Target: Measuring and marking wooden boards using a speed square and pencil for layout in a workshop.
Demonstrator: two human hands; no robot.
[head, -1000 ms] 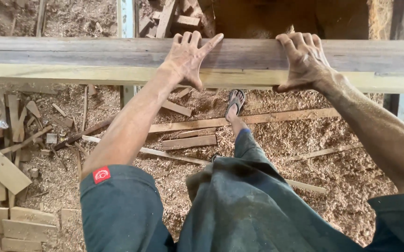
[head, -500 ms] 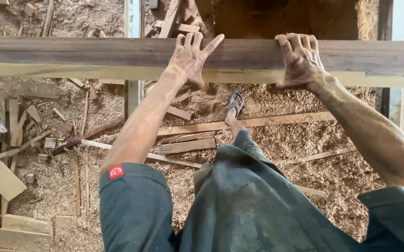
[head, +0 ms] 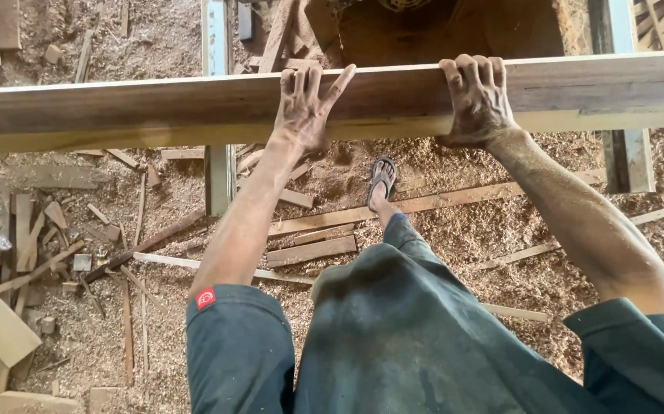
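A long brown wooden beam with a pale lower edge (head: 156, 111) runs flat across the whole view, held up off the ground. Both hands are on it.

The left hand (head: 305, 107) lies flat on top of the beam. Its fingers are spread wide and the thumb sticks out to the side — it presses down but does not grab anything. The right hand (head: 478, 100) is different. Its fingers curl over the far edge of the beam, so it has a real hold on the wood. Both hands are dusty.

Below the beam, the ground is thick with pale sawdust (head: 462, 230) and many loose wood strips and offcuts (head: 33, 253). One foot in a dark sandal (head: 382, 180) stands among them. A pale metal post (head: 215, 107) goes under the beam.

What could go wrong? The flat left hand could slide, because dust makes wood slippery, and then the beam might tip or twist towards that side. The foot could also slip on the sawdust or trip on a loose strip — the sandal leaves the toes bare if the heavy beam drops. Rough wood could give splinters too.
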